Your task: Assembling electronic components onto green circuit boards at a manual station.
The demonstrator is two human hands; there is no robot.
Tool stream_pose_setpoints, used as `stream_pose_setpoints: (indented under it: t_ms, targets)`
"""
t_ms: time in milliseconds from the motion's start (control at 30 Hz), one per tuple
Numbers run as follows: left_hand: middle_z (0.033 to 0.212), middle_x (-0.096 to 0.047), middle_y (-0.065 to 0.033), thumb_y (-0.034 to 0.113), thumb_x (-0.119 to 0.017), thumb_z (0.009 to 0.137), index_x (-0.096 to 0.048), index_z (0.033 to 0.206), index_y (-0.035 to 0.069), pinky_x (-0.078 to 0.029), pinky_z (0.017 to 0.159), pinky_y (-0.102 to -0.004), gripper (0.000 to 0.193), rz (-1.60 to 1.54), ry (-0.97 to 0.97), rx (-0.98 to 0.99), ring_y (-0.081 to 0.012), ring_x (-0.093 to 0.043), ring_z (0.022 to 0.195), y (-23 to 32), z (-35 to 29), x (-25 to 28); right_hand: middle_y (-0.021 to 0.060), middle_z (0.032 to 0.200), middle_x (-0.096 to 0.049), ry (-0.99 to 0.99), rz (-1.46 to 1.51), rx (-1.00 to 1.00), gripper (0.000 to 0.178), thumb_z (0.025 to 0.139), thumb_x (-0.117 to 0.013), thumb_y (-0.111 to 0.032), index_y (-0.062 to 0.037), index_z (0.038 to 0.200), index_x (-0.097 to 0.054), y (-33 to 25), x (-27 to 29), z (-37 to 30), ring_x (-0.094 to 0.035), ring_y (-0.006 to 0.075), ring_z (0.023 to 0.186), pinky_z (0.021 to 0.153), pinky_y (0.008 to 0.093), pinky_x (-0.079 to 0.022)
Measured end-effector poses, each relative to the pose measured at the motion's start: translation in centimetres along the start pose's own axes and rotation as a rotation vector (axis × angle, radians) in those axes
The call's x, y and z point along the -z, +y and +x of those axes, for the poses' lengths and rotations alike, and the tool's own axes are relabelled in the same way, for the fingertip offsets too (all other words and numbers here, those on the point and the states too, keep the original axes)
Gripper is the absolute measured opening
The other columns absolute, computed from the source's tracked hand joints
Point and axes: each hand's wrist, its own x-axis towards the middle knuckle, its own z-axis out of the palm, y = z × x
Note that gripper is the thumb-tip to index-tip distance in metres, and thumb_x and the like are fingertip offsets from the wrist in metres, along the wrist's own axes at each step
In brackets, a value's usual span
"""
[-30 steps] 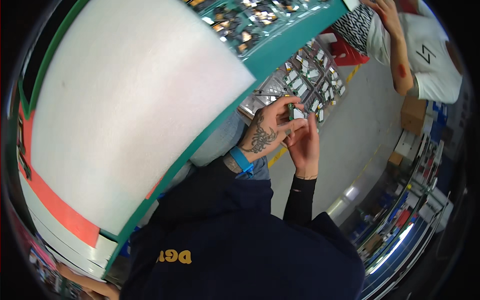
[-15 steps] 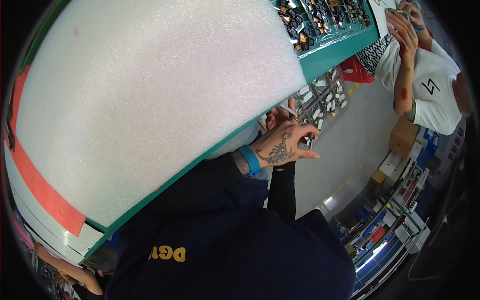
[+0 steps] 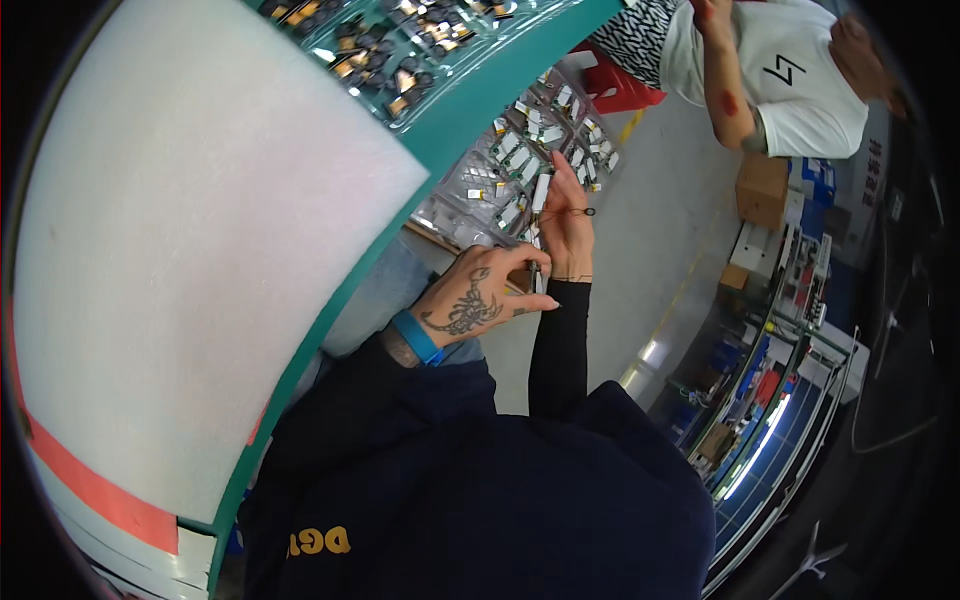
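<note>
My left hand [image 3: 478,297], tattooed and with a blue wristband, curls thumb and fingertips around a small thin part I cannot make out. Just beyond it is my right hand [image 3: 569,232], in a black sleeve, with its palm turned toward the left hand and its fingers pointing away. Against those fingers it holds a small white battery pack [image 3: 541,193] with thin wires. A dark wire with a small round end sticks out at its right side. Below and beyond the hands lies a clear plastic compartment tray [image 3: 462,213] with several small circuit boards with white battery packs [image 3: 518,158].
To the left is a green-edged table [image 3: 330,330] covered by a white foam sheet [image 3: 200,240]. Another clear tray [image 3: 408,115] with black and orange parts stands at its far end. A person in a white shirt [image 3: 810,90] sits at far right. Shelving [image 3: 770,370] and a cardboard box [image 3: 762,190] stand rightward.
The view has swung rightward, so the table sits further left. My right hand, mostly hidden before, now shows with the white battery pack; the left hand stays curled near it.
</note>
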Motion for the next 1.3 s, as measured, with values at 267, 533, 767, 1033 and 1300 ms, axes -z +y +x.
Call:
stream_pose_setpoints:
  t_ms: [267,533,767,1033,1300]
  targets:
    - [0.107,-0.075,-0.0053,0.019,-0.085,0.085,-0.070,0.116,0.005,-0.055,0.085,-0.0312,0.036,0.032,0.172,0.155,-0.0179,-0.070,0.090,0.4,1.2,-0.3,0.0091,0.107,-0.070,0.131,-0.346,0.177,0.031,0.099,-0.062,-0.003,-0.0005,0.130,-0.062,-2.1,-2.5,-1.8,-0.067,0.0117,0.080,0.070,0.0188,-0.056]
    - [0.110,-0.074,-0.0071,0.019,-0.084,0.087,-0.069,0.117,0.003,-0.054,0.081,-0.0281,0.037,-0.135,0.320,0.075,-0.0162,-0.069,0.091,0.4,1.0,-0.2,0.0102,0.107,-0.070,-0.029,0.339,-0.151,0.027,0.098,-0.063,-0.003,-0.0006,0.125,-0.062,-1.8,-0.8,-1.1,-0.070,0.0136,0.086,0.072,0.0208,-0.057]
    - [0.108,-0.074,-0.0085,0.018,-0.082,0.090,-0.067,0.118,0.000,-0.054,0.077,-0.0249,0.036,-0.096,0.235,0.189,-0.0141,-0.069,0.090,1.6,1.2,0.6,0.0084,0.105,-0.070,0.093,-0.090,0.166,0.028,0.098,-0.065,-0.006,-0.0037,0.126,-0.062,-0.8,-0.4,0.0,-0.070,0.0160,0.085,0.077,0.0245,-0.057]
    - [0.102,-0.075,-0.0109,0.020,-0.077,0.096,-0.061,0.124,-0.001,-0.052,0.080,-0.0223,0.039,-0.298,0.304,0.127,-0.0126,-0.068,0.090,0.5,1.3,-0.3,0.0052,0.099,-0.073,-0.061,-1.176,0.338,0.024,0.096,-0.069,-0.009,-0.0026,0.118,-0.069,1.2,-4.3,10.7,-0.063,0.0086,0.081,0.074,0.0221,-0.049]
    - [0.105,-0.074,-0.0111,0.023,-0.072,0.101,-0.058,0.129,0.000,-0.051,0.086,-0.0215,0.039,-0.493,0.284,0.127,-0.0119,-0.067,0.092,1.2,1.2,0.6,0.0086,0.097,-0.077,-0.557,-2.092,0.301,0.033,0.089,-0.069,-0.012,-0.0018,0.120,-0.068,4.4,-6.1,13.7,-0.068,0.0315,0.076,0.071,0.0367,-0.055]
